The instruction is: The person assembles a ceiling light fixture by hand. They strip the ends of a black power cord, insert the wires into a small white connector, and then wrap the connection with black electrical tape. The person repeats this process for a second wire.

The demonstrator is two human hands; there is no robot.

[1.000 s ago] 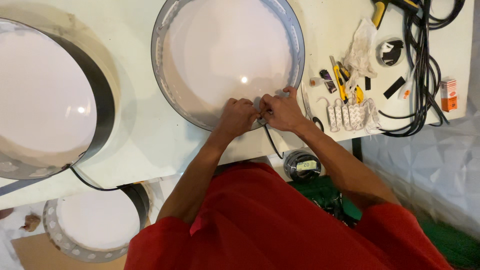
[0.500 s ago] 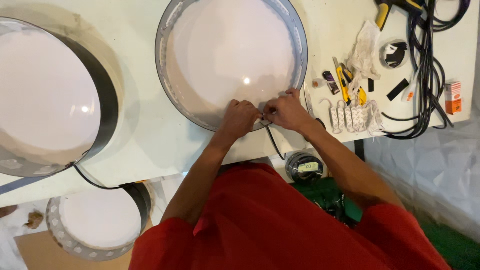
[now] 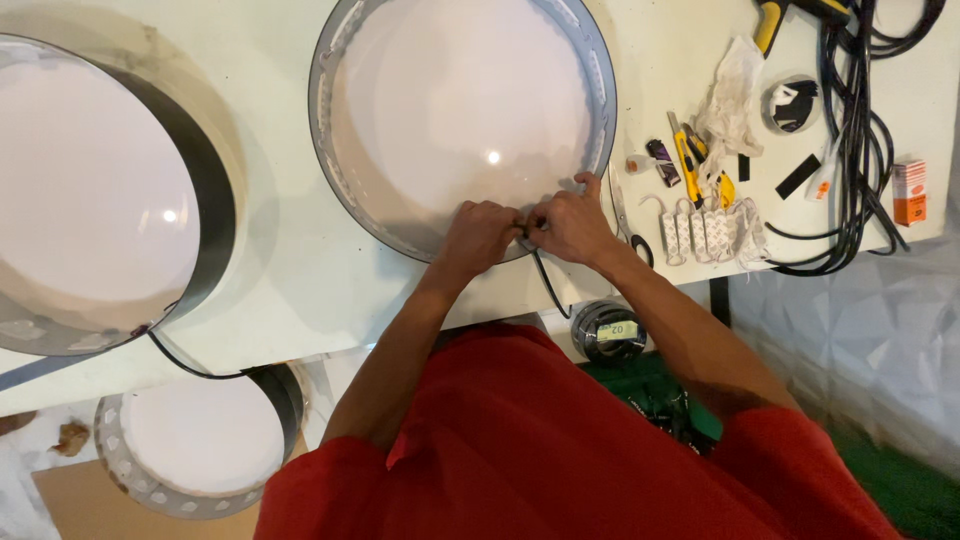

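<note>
**Two hands pinching at the rim of a big round light**

Nearest, down under the table edge: a round black spool with a small pale label on top. To the left, lower down, a small round white light with a holed rim.

At the near rim of the big round white light: left hand and right hand, side by side, fingertips meeting. Both closed tight in a pinch on something small right at the rim; too small and hidden to tell what. A thin black wire hanging from that same spot, down over the table edge.

Big light lying flat on the white table, open side up, metal rim all around. Round, so no long way and no pointing way.

Far left: another big round light with a dark rim.

To the right: a row of small white blocks, a yellow cutter, a crumpled clear bag. Farther right, a bundle of black cable. By the table's right edge, a small orange and white box, standing on end.
</note>
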